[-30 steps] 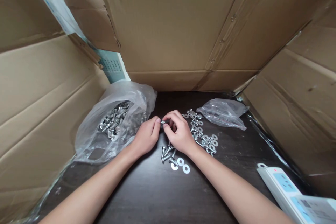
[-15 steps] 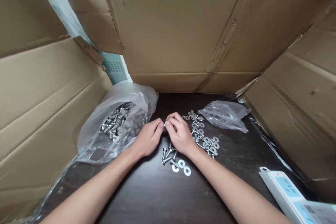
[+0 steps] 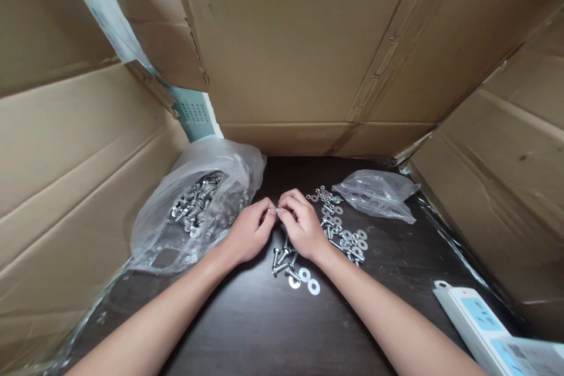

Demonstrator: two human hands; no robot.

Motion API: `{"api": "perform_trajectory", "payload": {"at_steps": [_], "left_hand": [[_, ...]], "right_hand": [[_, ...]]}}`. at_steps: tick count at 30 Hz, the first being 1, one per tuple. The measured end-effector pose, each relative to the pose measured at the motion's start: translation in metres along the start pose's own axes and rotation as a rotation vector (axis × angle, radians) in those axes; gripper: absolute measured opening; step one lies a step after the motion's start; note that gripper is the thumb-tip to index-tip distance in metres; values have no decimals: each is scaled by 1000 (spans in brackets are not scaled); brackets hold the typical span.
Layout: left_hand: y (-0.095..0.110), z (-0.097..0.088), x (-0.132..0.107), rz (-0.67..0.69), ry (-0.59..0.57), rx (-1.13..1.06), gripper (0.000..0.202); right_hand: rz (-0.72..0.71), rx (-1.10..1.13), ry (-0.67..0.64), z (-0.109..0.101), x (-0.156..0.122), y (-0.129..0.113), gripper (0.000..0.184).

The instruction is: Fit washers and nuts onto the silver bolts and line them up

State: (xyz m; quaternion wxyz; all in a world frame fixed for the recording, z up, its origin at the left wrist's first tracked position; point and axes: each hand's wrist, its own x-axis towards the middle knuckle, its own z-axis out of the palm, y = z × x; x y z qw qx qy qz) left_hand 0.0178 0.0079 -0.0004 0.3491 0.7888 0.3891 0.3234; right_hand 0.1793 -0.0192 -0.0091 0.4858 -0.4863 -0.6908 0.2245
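My left hand (image 3: 249, 233) and my right hand (image 3: 302, 228) meet fingertip to fingertip over a dark table (image 3: 247, 329). Both are closed in a pinch on one small metal bolt (image 3: 275, 210), of which only a glint shows between the fingers. Just below the hands lie a few loose bolts (image 3: 282, 259) and two flat washers (image 3: 308, 281). A spread of washers and bolts (image 3: 341, 226) lies to the right of my right hand. To the left sits an open clear plastic bag of bolts (image 3: 194, 205).
A smaller crumpled clear bag (image 3: 379, 195) lies at the back right. A white power strip (image 3: 482, 329) sits at the table's right front corner. Cardboard sheets (image 3: 308, 41) wall in the table at the back, left and right.
The hands have closed together, so the bolt that showed between the fingertips a second ago is now nearly hidden. The view has shifted slightly.
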Motion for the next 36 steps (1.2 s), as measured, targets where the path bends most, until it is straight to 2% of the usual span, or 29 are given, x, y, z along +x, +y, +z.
{"api": "perform_trajectory", "payload": {"at_steps": [9,17,30,33,36], "left_hand": [[0,0,0,40,3,4,23],[1,0,-1,54,13,14,20],[0,0,-3,105,34,19,18],[4,0,-4,113,34,9,17],[10,0,-6,97,34,36,18]], "right_hand": [[19,-2,9,1,2,0,32],[13,18,0,-1,2,-1,23],[23,10,36,1,1,0,35],[1,16,51,-1,0,1,27],[1,31,12,-1,0,4,20]]}}
